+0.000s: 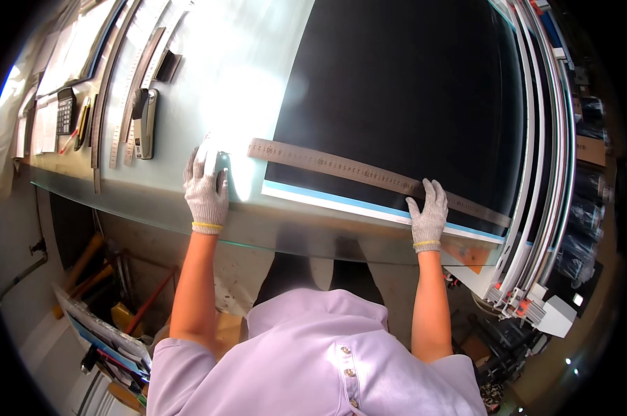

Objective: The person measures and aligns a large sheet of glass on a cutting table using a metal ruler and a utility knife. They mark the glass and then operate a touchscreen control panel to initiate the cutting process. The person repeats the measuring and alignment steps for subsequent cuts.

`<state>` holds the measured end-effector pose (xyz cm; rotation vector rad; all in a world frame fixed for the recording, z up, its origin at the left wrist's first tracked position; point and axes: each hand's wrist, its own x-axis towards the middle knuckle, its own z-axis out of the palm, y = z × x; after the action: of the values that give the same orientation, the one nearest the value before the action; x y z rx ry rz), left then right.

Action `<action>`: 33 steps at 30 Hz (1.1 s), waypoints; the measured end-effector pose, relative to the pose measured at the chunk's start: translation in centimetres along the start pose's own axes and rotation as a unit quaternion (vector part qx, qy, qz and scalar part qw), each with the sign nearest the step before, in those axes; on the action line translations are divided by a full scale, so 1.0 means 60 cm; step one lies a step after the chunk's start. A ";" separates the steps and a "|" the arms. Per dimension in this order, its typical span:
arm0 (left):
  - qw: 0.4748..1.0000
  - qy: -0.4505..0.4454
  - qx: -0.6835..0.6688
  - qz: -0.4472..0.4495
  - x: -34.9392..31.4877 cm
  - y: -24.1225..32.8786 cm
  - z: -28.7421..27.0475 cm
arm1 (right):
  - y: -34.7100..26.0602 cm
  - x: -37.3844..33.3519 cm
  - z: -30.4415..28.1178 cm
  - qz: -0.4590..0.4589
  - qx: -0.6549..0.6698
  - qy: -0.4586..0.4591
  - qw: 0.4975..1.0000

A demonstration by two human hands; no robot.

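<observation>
Both my hands wear pale knitted gloves with yellow cuffs. My left hand (206, 187) lies on the glass tabletop (241, 76), left of a black sheet (404, 83). Its fingers point away from me with the thumb apart, and nothing shows in them. Across the near part of the sheet runs a long steel ruler (341, 165), slanting down to the right. My right hand (430, 218) rests over the ruler's right part, fingers stretched and thumb apart. A blue and white strip (327, 201) borders the sheet's near edge.
At the left lie a stapler (145, 125), more metal rulers (109, 83), a calculator (66, 111), a utility knife (83, 123) and papers (71, 48). Long metal rails (546, 139) run along the right side. The glass edge (154, 225) crosses in front of me.
</observation>
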<state>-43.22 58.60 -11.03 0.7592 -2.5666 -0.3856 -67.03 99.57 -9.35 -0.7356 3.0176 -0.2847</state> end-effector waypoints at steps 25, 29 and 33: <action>0.991 -0.079 0.019 0.110 0.004 0.002 -0.030 | 0.015 -0.014 -0.026 -0.041 0.007 -0.007 0.999; 0.979 -0.200 0.041 -0.020 0.054 0.008 0.012 | -0.012 0.064 -0.082 -0.029 -0.078 -0.190 0.978; 0.970 -0.227 0.084 -0.005 0.022 0.037 -0.016 | 0.002 0.025 -0.069 -0.074 -0.137 -0.225 0.962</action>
<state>-44.74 59.52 -8.91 0.8210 -3.0584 -0.3839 -68.68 99.69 -5.29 -0.9019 2.5954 0.2719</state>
